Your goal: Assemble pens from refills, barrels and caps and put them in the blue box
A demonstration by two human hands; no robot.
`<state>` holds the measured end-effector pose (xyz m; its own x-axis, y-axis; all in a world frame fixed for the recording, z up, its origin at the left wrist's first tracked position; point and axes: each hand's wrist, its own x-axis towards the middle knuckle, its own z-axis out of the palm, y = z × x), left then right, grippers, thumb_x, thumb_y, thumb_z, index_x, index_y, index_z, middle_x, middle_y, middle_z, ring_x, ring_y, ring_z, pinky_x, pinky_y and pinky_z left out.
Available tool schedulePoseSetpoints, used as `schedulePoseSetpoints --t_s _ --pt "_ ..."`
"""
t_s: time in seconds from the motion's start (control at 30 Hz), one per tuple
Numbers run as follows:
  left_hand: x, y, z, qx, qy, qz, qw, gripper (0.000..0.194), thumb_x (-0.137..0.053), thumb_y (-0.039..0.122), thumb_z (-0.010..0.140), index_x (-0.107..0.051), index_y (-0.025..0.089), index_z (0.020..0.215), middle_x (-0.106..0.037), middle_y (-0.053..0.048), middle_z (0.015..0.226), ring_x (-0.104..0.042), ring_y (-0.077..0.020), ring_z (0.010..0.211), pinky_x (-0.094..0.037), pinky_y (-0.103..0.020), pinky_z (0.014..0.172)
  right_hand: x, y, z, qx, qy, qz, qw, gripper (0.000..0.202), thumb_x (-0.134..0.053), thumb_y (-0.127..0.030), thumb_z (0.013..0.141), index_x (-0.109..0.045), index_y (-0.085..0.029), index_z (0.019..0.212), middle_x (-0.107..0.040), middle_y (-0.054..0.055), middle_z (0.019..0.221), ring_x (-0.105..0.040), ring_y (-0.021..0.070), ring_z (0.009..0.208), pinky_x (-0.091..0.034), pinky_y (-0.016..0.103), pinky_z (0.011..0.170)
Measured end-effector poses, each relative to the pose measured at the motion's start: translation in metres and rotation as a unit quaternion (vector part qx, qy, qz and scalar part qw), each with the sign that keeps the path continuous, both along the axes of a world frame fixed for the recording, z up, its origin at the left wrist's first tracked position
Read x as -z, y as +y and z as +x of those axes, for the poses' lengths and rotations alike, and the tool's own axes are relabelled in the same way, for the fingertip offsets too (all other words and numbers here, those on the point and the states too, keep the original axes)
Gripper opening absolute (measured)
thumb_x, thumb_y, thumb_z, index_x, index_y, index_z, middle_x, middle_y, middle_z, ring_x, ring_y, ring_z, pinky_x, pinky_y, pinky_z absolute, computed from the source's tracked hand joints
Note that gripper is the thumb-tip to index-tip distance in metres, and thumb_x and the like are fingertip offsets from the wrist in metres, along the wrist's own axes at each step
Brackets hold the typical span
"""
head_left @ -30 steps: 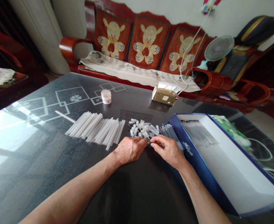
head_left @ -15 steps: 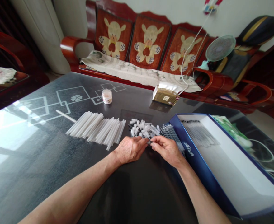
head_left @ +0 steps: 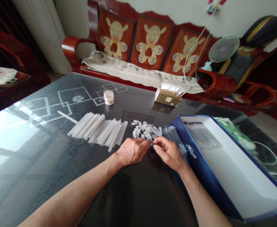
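Observation:
My left hand (head_left: 134, 152) is closed, palm down, low over the table, its fingers hiding whatever they hold. Close by on the right, my right hand (head_left: 169, 154) pinches a small dark piece (head_left: 152, 144) between thumb and forefinger, at the left fingertips. Just beyond both hands lies a heap of short white and black pen parts (head_left: 145, 128). Left of it are rows of translucent white pen barrels (head_left: 98, 129). Thin grey pen refills (head_left: 173, 137) lie in a bundle beside my right hand, against the blue box.
A long blue box (head_left: 233, 176) with a white inside stands at the right, holding a row of clear, dark-ended pens (head_left: 203, 134). Farther back are a small round tub (head_left: 108, 97) and a tissue pack (head_left: 168, 96). A green-white plastic bag (head_left: 235, 132) lies behind the box.
My right hand has shifted very slightly to the right at the fingertips. The left hand stays almost still, and the piles look the same.

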<state>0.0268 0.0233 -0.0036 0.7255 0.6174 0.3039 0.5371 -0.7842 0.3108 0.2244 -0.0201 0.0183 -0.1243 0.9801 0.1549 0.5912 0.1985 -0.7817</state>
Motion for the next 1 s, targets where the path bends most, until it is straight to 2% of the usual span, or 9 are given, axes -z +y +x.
schedulePoseSetpoints --t_s 0.07,0.2,0.27,0.47,0.57,0.73,0.9,1.0 --pt "-0.0005 -0.0001 0.0002 0.001 -0.001 0.003 1.0 0.033 -0.032 0.033 0.099 -0.055 0.018 0.118 -0.065 -0.003 0.084 -0.066 -0.0155 0.074 -0.049 -0.024 0.061 -0.0004 0.0006 -0.002 0.0 -0.019 0.01 1.0 0.015 -0.054 -0.032 0.087 -0.061 -0.019 0.084 -0.061 0.0 0.068 -0.056 0.0131 0.059 -0.043 0.023 0.056" --pt "-0.001 -0.0005 0.0007 0.01 0.002 0.007 1.0 0.033 -0.032 0.033 0.099 -0.056 0.018 0.117 -0.064 -0.003 0.084 -0.065 -0.0152 0.075 -0.048 -0.023 0.061 0.0006 0.0019 -0.0061 0.019 -0.049 0.02 0.998 0.034 -0.047 -0.036 0.093 -0.057 -0.019 0.065 -0.059 0.0 0.059 -0.056 0.0128 0.057 -0.042 0.024 0.059" --pt "-0.0007 -0.0006 0.0009 0.011 0.003 0.008 1.0 0.034 -0.031 0.034 0.099 -0.056 0.018 0.117 -0.064 -0.003 0.084 -0.065 -0.0151 0.074 -0.048 -0.023 0.061 0.001 0.0018 -0.0059 0.029 -0.042 0.021 0.998 0.039 -0.045 -0.038 0.094 -0.056 -0.019 0.061 -0.059 0.001 0.058 -0.057 0.013 0.057 -0.042 0.024 0.058" --pt "0.0005 -0.0004 0.0008 0.006 0.0 0.007 1.0 0.034 -0.031 0.034 0.1 -0.054 0.019 0.119 -0.065 -0.003 0.084 -0.066 -0.0157 0.075 -0.048 -0.024 0.061 -0.0019 -0.0001 -0.0007 0.003 -0.004 -0.001 1.0 0.017 -0.053 -0.034 0.088 -0.06 -0.019 0.088 -0.058 -0.001 0.067 -0.053 0.0122 0.056 -0.04 0.022 0.051" --pt "0.0006 -0.0005 0.0007 0.006 -0.002 0.01 1.0 0.034 -0.031 0.034 0.1 -0.055 0.019 0.119 -0.065 -0.003 0.084 -0.066 -0.0155 0.075 -0.049 -0.024 0.062 -0.0024 0.0003 -0.003 -0.004 -0.024 0.014 1.0 0.016 -0.053 -0.032 0.089 -0.06 -0.019 0.082 -0.058 0.0 0.066 -0.053 0.0126 0.058 -0.041 0.023 0.055" --pt "0.0009 -0.0007 0.0006 0.009 0.001 0.012 1.0 0.033 -0.032 0.033 0.099 -0.055 0.019 0.119 -0.064 -0.003 0.084 -0.066 -0.0159 0.075 -0.05 -0.024 0.062 0.0001 0.0013 -0.0066 0.015 -0.047 0.041 0.998 0.035 -0.044 -0.035 0.094 -0.054 -0.02 0.064 -0.057 0.001 0.061 -0.056 0.0141 0.062 -0.042 0.025 0.062" --pt "-0.0001 -0.0007 0.0008 0.006 0.004 0.008 1.0 0.034 -0.031 0.034 0.1 -0.054 0.019 0.12 -0.065 -0.003 0.085 -0.066 -0.0156 0.076 -0.049 -0.024 0.063 0.0007 -0.0003 -0.0016 0.006 -0.025 0.025 0.999 0.02 -0.048 -0.034 0.092 -0.059 -0.019 0.085 -0.058 0.0 0.068 -0.054 0.013 0.06 -0.041 0.024 0.056" --pt "-0.001 -0.0009 0.0008 0.005 0.002 0.004 1.0 0.035 -0.03 0.034 0.1 -0.055 0.019 0.119 -0.065 -0.003 0.085 -0.066 -0.0156 0.076 -0.049 -0.024 0.063 -0.0007 -0.0006 -0.0015 -0.007 -0.024 0.027 0.999 0.012 -0.053 -0.03 0.088 -0.058 -0.019 0.086 -0.059 0.001 0.074 -0.053 0.0127 0.06 -0.04 0.023 0.054"
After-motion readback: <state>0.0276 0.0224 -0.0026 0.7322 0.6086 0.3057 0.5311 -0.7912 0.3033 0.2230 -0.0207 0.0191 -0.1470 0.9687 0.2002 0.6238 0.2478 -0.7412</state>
